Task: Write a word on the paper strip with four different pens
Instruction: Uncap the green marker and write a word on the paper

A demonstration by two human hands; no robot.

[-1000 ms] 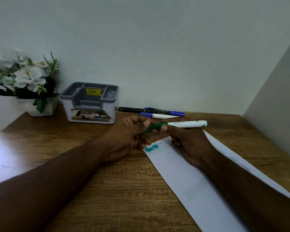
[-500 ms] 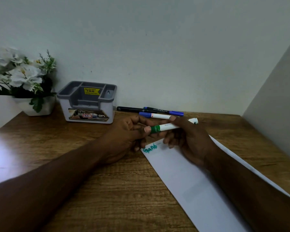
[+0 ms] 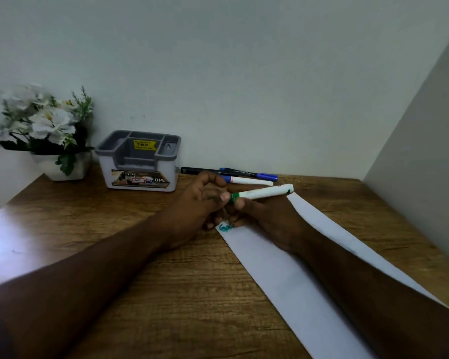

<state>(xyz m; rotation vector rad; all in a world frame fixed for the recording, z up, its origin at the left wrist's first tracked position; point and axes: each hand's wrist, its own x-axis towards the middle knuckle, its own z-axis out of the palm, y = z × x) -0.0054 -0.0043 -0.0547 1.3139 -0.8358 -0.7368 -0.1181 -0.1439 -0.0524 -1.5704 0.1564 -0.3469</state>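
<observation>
While my right grip held the white green-banded marker above the white paper strip on the table, my left grip pinched its green end, probably capping.

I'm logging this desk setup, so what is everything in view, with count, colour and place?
Green marker: one, white barrel with green cap end, held between both hands above the paper's far end.
Paper strip: one, white, running diagonally across the table's right half, with green writing at its far left corner.
Loose pens: three, one black, one dark with blue cap, one white with blue cap, lying by the wall behind the hands.
Organiser box: one, grey and white with yellow sticker, back left, by the wall.
Flower pot: one, white, white flowers, far left corner.
Table: one, brown wood.
Left hand: at the marker's green end.
Right hand: gripping the marker, over the paper.
</observation>
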